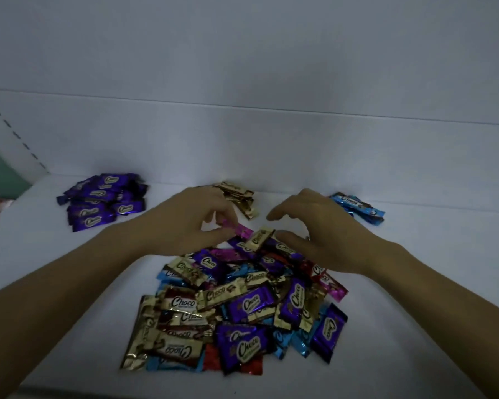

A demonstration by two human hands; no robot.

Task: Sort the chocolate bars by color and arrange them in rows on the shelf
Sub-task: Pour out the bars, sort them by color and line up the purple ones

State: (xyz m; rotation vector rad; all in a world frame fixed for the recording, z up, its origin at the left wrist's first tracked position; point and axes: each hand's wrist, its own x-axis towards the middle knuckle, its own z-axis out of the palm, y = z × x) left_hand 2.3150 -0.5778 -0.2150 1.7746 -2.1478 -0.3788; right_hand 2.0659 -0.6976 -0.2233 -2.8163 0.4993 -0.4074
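Pink bar [240, 229] pinched in left hand [190, 226]; right hand [323, 234] spread, empty, over mixed pile [242, 309]. Sorting step; next, likely: start a pink group, far side.

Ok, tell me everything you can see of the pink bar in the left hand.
The pink bar is small, wrapped in shiny crinkled magenta foil. The left hand pinches one end between thumb and fingers, above the far edge of the mixed pile. Its free end points right, near a gold bar; contact is unclear. No print is readable.
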